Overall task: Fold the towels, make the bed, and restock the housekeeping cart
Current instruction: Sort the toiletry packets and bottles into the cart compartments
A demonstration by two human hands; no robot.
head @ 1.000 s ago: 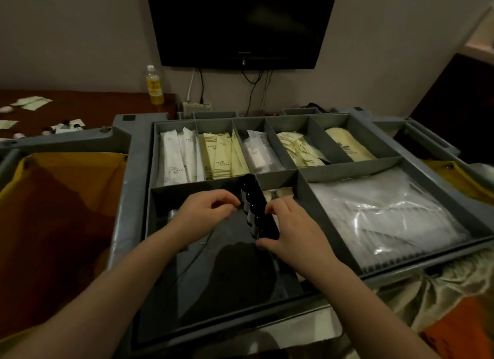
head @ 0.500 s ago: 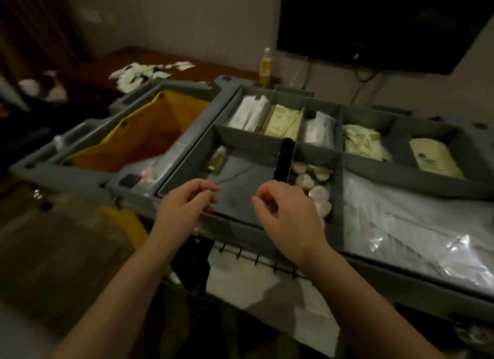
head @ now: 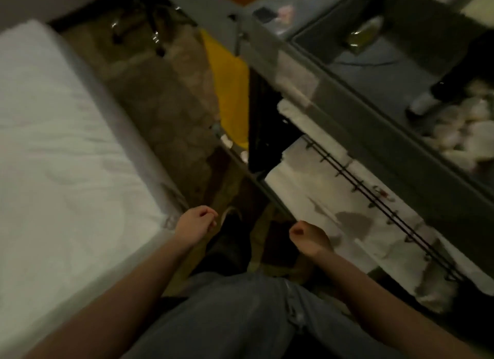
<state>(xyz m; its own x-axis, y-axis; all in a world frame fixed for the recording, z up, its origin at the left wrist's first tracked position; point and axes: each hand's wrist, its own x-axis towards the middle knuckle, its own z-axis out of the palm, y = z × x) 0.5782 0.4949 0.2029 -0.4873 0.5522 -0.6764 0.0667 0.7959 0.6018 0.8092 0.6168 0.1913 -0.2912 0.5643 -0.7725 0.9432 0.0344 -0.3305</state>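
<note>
White bed (head: 53,158) lies on your left; the grey housekeeping cart (head: 347,104) runs along your right, pale round packets (head: 465,128) in its tray. Your left hand (head: 196,226) and right hand (head: 310,235) hang between them, fingers (head: 209,215) loosely curled, holding nothing.

We wear faded grey-blue jeans (head: 240,321), creased at the knee, nearer us than our fingers (head: 209,216). The left arm (head: 128,286) and right arm (head: 379,286) are bare. Between left hand (head: 196,226) and right hand (head: 307,237) shows a dark shoe (head: 234,233) with a pale edge.
</note>
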